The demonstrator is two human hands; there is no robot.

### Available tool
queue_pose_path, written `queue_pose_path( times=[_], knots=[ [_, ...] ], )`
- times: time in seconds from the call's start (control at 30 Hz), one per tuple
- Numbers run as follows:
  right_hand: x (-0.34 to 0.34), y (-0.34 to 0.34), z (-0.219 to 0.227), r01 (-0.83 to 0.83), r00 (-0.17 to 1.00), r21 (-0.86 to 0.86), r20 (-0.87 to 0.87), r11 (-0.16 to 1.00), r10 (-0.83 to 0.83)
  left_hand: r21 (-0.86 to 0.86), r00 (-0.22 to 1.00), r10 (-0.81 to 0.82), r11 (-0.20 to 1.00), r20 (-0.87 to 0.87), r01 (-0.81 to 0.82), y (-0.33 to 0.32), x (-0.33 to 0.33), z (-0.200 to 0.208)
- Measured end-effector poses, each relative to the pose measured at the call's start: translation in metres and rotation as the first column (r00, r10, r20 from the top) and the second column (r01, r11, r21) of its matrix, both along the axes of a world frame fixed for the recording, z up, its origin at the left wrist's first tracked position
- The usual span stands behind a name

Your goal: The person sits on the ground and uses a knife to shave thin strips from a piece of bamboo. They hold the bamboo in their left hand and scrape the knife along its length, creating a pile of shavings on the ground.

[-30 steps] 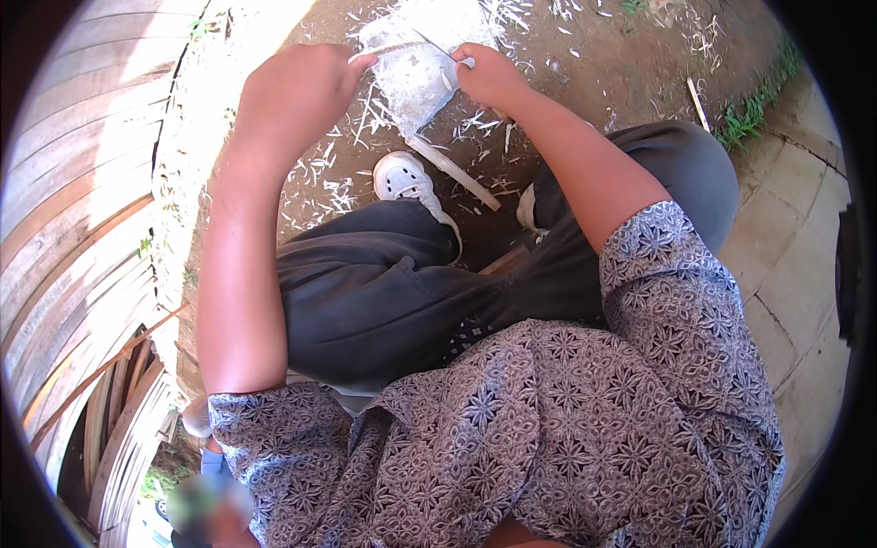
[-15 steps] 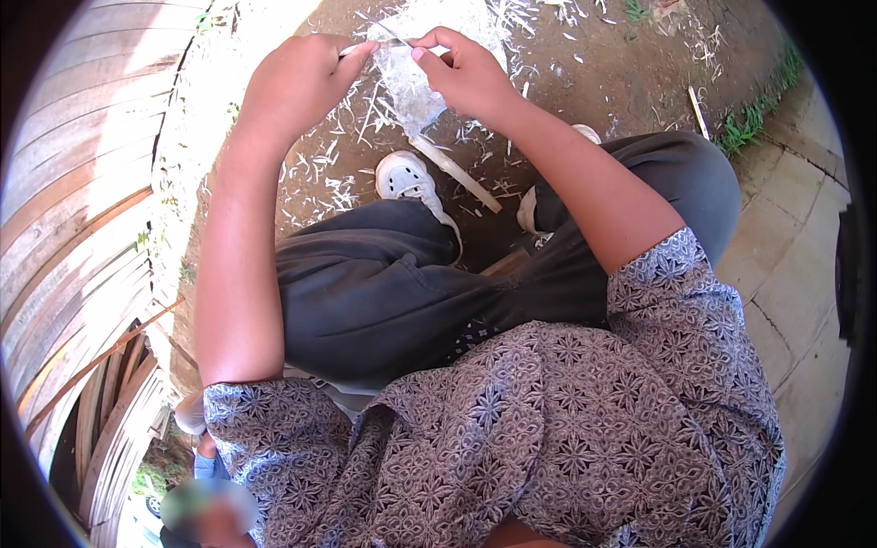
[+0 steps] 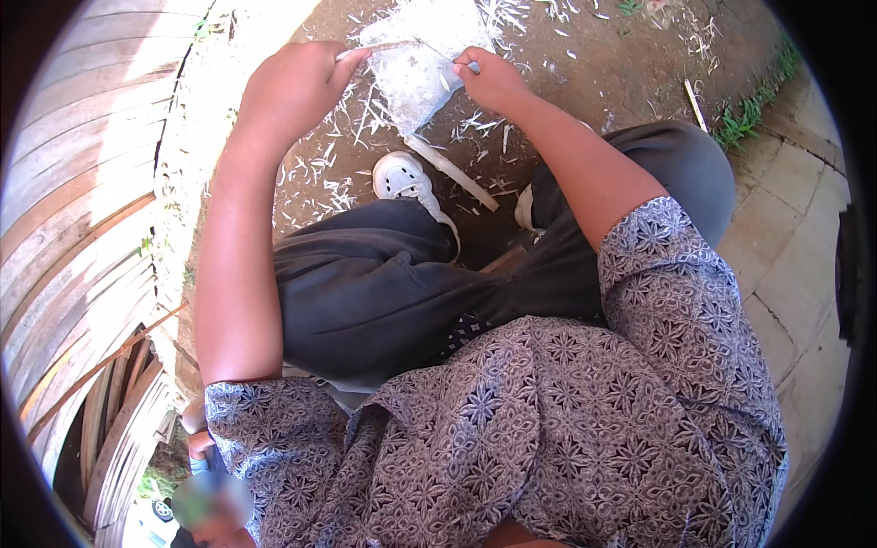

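Observation:
My left hand is closed around a thin pale wooden stick, which points right from the fingers. Opposite it, my right hand is closed on a slim knife; its narrow blade slants up and left to the stick's far end. Whether blade and stick touch there is too fine to tell. Below both hands lies a whitish, rough-looking slab or sheet on the bare soil. Most of the knife's handle is hidden in my right fist.
Pale shavings litter the soil around the slab. A flat wooden strip runs from the slab toward my white shoe. Wooden planks line the left, paving the right. Another person is at lower left.
My right hand has moved right and slightly down, away from my left hand, drawing the knife along toward the stick's outer end. The left hand stays nearly in place, holding the stick.

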State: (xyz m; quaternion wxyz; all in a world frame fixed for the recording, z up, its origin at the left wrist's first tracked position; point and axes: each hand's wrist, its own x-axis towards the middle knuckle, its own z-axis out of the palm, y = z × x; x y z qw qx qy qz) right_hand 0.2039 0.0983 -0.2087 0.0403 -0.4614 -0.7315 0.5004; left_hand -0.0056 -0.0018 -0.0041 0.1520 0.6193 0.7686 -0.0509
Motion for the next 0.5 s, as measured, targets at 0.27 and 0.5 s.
queue_pose_path(
  times=[0.27,0.5],
  knots=[
    [-0.017,-0.009,0.008,0.019,0.99,0.094,-0.143,0.995,-0.005,0.004,0.999,0.028,1.0,0.029,-0.028,-0.007,-0.009,-0.005],
    [-0.028,-0.003,0.032,0.033,0.984,-0.175,-0.165,0.984,-0.062,-0.047,1.0,0.027,0.999,-0.002,-0.027,-0.005,-0.002,0.001]
  ],
)
